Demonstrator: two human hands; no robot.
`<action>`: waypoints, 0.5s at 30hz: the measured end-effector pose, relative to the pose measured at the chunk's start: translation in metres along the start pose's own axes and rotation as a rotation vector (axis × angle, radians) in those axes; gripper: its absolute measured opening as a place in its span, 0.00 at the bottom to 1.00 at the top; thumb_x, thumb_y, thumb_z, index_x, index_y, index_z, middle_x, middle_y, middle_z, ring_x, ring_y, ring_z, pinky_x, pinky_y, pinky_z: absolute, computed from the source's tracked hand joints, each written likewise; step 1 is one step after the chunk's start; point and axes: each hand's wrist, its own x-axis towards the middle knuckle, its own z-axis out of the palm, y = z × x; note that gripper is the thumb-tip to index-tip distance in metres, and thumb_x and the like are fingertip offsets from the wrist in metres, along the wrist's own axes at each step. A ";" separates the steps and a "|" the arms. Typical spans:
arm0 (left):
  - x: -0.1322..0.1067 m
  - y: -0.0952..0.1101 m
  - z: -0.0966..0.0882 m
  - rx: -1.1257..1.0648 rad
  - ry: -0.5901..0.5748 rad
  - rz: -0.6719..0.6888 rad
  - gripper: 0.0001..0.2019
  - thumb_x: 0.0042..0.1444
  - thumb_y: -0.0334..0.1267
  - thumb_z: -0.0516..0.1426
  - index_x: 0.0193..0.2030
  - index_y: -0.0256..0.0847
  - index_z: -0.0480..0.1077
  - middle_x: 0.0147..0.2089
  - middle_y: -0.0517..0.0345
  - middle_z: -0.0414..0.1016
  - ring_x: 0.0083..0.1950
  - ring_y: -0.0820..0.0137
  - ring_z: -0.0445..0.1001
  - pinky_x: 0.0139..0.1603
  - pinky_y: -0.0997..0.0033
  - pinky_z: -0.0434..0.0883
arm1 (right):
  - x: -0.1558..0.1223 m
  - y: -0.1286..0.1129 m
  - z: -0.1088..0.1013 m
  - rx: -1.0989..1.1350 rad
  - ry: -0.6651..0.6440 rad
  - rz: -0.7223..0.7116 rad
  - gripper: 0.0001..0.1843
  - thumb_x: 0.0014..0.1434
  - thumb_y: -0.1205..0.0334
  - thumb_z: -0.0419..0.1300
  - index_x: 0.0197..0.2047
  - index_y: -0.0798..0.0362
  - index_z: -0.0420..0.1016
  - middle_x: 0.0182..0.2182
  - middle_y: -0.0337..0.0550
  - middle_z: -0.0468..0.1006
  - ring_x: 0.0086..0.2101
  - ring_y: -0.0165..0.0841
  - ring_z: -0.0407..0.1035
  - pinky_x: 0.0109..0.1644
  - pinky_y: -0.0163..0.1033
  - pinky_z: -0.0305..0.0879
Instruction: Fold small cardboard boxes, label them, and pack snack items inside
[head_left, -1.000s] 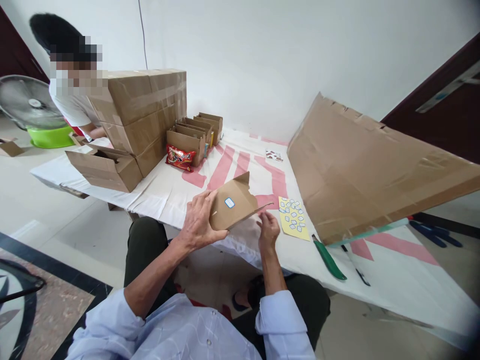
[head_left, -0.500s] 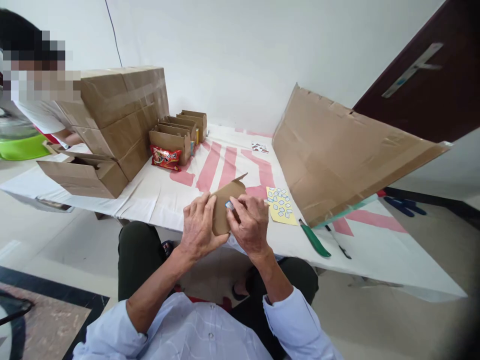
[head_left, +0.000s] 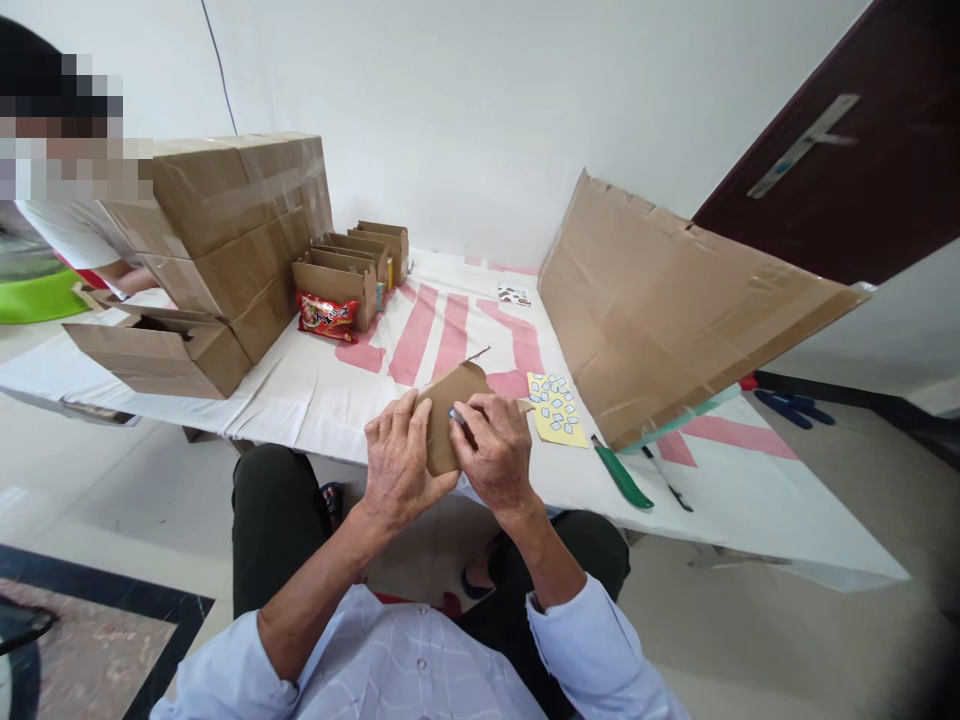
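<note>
A small folded piece of brown cardboard [head_left: 444, 437], with a flap sticking up at its far end, is tilted at the table's near edge. My left hand [head_left: 401, 455] grips its left side, thumb along the near edge. At its face, the bent fingers of my right hand [head_left: 495, 440] press a small blue-and-white sticker [head_left: 454, 413], mostly covered by the fingertips. Just right of that hand lies a yellow sheet [head_left: 556, 408] printed with blue-outlined shapes. A green-handled knife [head_left: 624, 475] and a thin dark tool [head_left: 667, 480] rest farther right.
Several small cardboard boxes [head_left: 335, 283] stand in a row at the left, with a red snack packet [head_left: 327, 316] in front. Larger taped boxes [head_left: 232, 200] separate a person [head_left: 71, 225] from me. A big cardboard panel [head_left: 667, 300] leans at the right; a patterned card [head_left: 514, 295] lies behind.
The view has shifted slightly. My right fingers have moved a little over the cardboard and now cover more of the sticker. My left hand keeps its hold.
</note>
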 end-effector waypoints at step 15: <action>-0.004 0.001 0.001 0.016 0.022 0.013 0.41 0.52 0.45 0.68 0.73 0.36 0.65 0.74 0.30 0.69 0.72 0.39 0.69 0.70 0.43 0.65 | 0.004 0.004 -0.005 0.017 -0.086 -0.012 0.03 0.70 0.66 0.63 0.44 0.48 0.77 0.42 0.47 0.80 0.44 0.44 0.70 0.48 0.49 0.64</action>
